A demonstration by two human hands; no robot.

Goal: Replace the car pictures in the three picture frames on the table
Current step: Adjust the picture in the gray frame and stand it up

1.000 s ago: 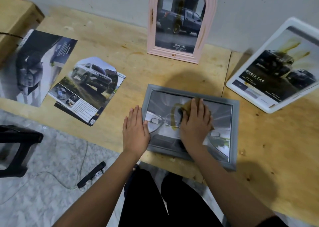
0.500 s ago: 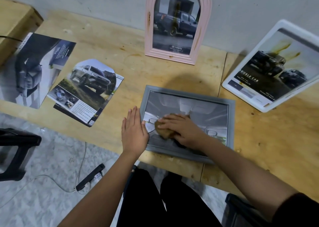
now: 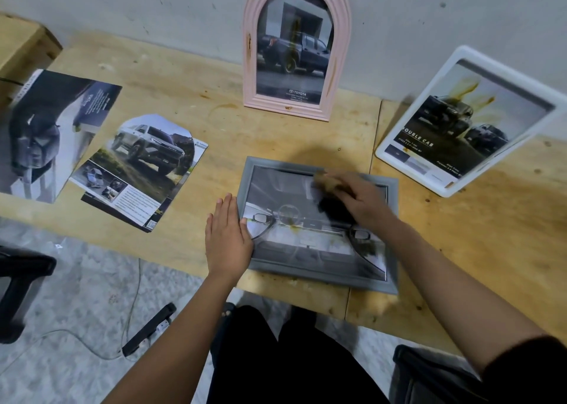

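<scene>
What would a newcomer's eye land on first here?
The grey rectangular picture frame flat at the front of the wooden table: the left hand lies flat on its left rail while the blurred right hand presses a brownish wad onto its glass. Behind, brown stains streak the pink arched frame at the wall and the tilted white frame, right.
</scene>
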